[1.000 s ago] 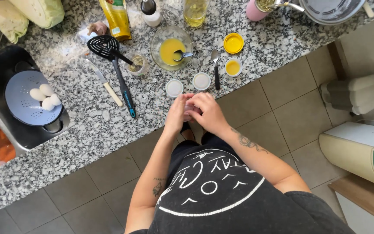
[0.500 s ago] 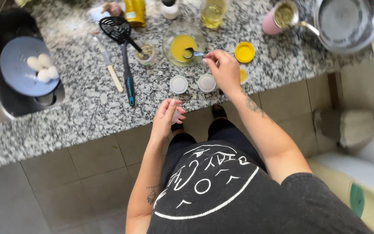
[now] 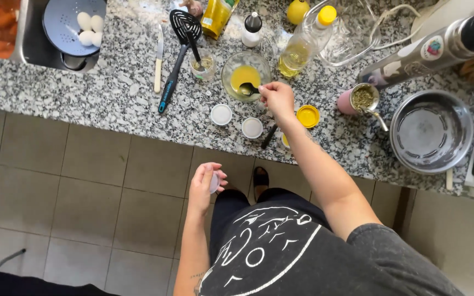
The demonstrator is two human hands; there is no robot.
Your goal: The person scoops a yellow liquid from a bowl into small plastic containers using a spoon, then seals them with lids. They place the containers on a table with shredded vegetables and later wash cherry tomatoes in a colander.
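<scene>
Granite counter [image 3: 111,104], right hand [image 3: 277,98] pinching spoon [image 3: 248,89]

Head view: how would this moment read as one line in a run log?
right hand: holds spoon in bowl of yellow liquid | left hand: holds small lid off the counter

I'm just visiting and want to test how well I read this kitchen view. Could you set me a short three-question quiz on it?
1. True or false: the right hand holds the spoon in the glass bowl of yellow liquid.
2. What lies in the blue colander?
A. lemons
B. white eggs
C. carrots
3. Fill in: the left hand holds a small pale round thing over the ____, off the granite counter.

Key: 1 true; 2 B, the white eggs; 3 floor, the tiled floor.
</scene>
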